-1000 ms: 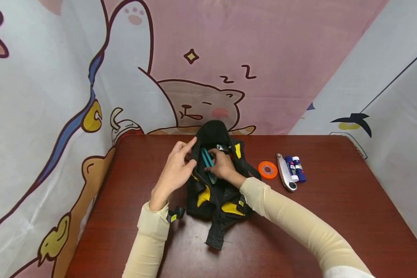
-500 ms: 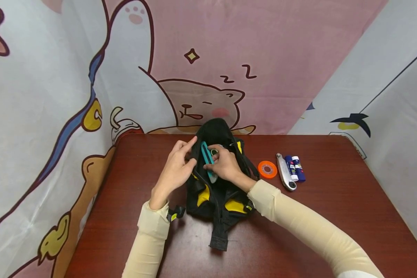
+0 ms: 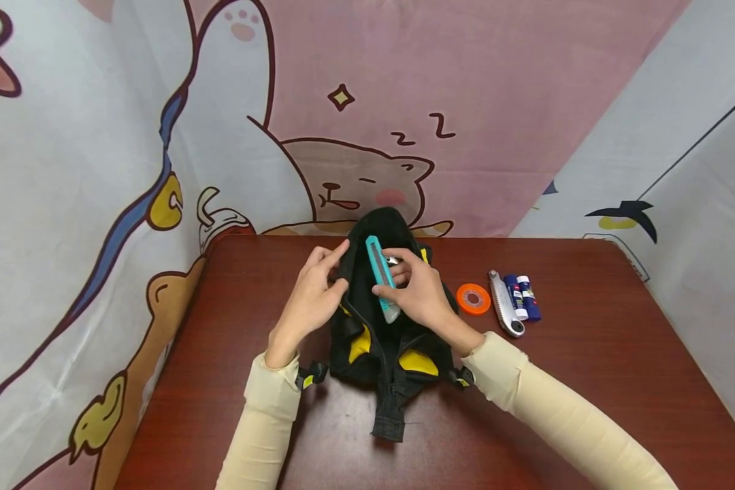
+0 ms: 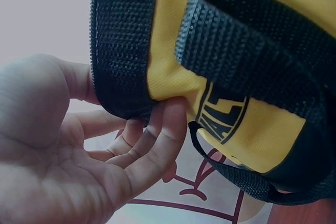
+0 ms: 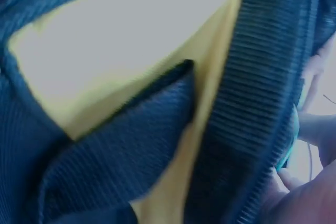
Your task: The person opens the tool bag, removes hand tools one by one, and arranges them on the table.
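Observation:
A black and yellow tool bag (image 3: 358, 367) lies on the table, its zipped mouth spread open. My left hand (image 3: 309, 292) holds the bag's left edge; the left wrist view shows the thumb and fingers on either side of the zipped rim (image 4: 123, 40). Over the opening, my right hand (image 3: 422, 289) pinches a teal utility knife (image 3: 380, 269) between thumb and fingers, its grey end tilted down toward me. Behind those fingers a small silver piece (image 3: 393, 260) shows in the bag. Bag fabric fills most of the right wrist view, with only a sliver of the knife (image 5: 286, 153) visible.
Right of the bag lie an orange round case (image 3: 474, 299), a silver tool with a ridged edge (image 3: 505, 304), and two blue-and-white glue sticks (image 3: 523, 297). Bag straps with buckles (image 3: 311, 376) trail on the brown table (image 3: 594, 381). A cartoon cloth (image 3: 496, 82) hangs behind.
My right hand has lifted the utility knife up from inside the bag and shifted slightly right, so more of the knife shows. The left hand stays at the bag's edge.

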Action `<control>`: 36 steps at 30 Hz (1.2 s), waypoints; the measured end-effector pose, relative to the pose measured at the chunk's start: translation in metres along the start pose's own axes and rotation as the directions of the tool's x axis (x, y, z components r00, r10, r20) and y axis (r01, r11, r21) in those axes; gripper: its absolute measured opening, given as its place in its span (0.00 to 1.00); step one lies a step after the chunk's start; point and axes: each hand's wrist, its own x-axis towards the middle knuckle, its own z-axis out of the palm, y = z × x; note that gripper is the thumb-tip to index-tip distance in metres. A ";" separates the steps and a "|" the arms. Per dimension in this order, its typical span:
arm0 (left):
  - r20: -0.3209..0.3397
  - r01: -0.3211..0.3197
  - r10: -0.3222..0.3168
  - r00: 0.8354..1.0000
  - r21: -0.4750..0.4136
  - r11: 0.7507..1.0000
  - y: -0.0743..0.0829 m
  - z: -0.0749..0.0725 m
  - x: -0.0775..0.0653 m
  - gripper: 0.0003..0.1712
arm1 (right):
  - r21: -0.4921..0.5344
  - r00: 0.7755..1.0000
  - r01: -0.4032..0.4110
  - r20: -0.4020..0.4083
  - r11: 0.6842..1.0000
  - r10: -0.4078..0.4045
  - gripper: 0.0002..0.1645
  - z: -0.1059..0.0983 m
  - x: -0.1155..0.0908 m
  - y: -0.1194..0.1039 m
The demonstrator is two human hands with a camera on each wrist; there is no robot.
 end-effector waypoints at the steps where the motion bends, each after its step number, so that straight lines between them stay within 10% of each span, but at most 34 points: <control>1: -0.001 -0.001 0.001 1.000 0.002 1.000 0.000 0.000 0.000 0.42 | 0.013 1.000 0.009 -0.015 1.000 -0.009 0.42 -0.004 -0.001 -0.002; 14: -0.013 -0.005 0.005 1.000 0.006 1.000 -0.001 0.000 0.001 0.42 | 0.257 0.981 0.130 -0.171 0.958 -0.087 0.40 -0.054 -0.005 0.014; 36: -0.016 -0.019 0.019 1.000 0.000 1.000 -0.003 0.000 0.001 0.42 | 0.103 0.946 -0.065 -0.309 0.993 0.094 0.41 -0.125 -0.030 0.079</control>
